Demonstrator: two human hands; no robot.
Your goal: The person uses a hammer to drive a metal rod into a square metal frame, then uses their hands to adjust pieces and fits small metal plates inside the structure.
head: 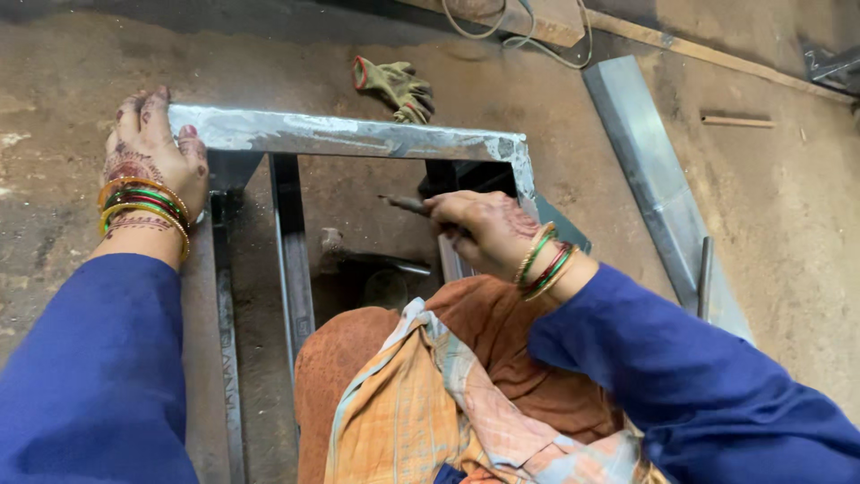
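The metal frame (349, 136) lay flat on the dirt floor (54, 269), its top bar running between the two hands. The left hand (148, 152) rested on the frame's left corner with fingers spread flat, while the right hand (484, 231), fingers pinched around a thin rod-like tool (405, 204), worked inside the right corner. A glove (397, 88) lay just beyond the frame, and a loose metal bar (649, 170) lay to the right; the step looked like marking or cleaning that corner joint, calling for a steady frame.

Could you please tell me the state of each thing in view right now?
Left hand: flat on the metal frame's corner.
Right hand: closed around a thin metal tool.
Metal frame: lying on the ground.
Work glove: crumpled, unworn, beyond the frame.
Metal channel: lying loose, right of the frame.
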